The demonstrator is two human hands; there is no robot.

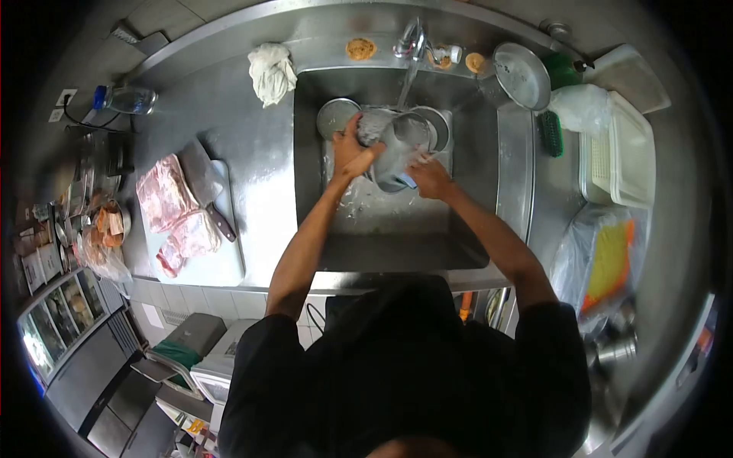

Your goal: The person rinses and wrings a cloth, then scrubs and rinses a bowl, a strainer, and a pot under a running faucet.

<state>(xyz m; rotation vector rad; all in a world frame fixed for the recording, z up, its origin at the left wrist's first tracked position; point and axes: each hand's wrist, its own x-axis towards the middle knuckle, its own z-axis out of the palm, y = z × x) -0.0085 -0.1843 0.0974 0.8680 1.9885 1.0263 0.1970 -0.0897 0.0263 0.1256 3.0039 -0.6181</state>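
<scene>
My left hand (351, 157) is curled round the left side of a shiny metal bowl (392, 158) in the sink (374, 252). Pressed to the bowl's right side, my right hand (431, 178) has its fingers closed round something small and pale blue, too blurred to name. Water falls from the faucet (412, 38) onto the metalware. Another round metal container (440, 128) sits behind the bowl, and a round metal dish (338, 116) stands beyond my left fingers. White suds dot the sink floor.
Left of the sink, raw meat (168, 195) and a cleaver (200, 177) lie on a white cutting board (217, 269). A white cloth (271, 74) lies behind. On the right are a round metal lid or pan (522, 75), a green brush (550, 133) and white plastic bins (632, 153).
</scene>
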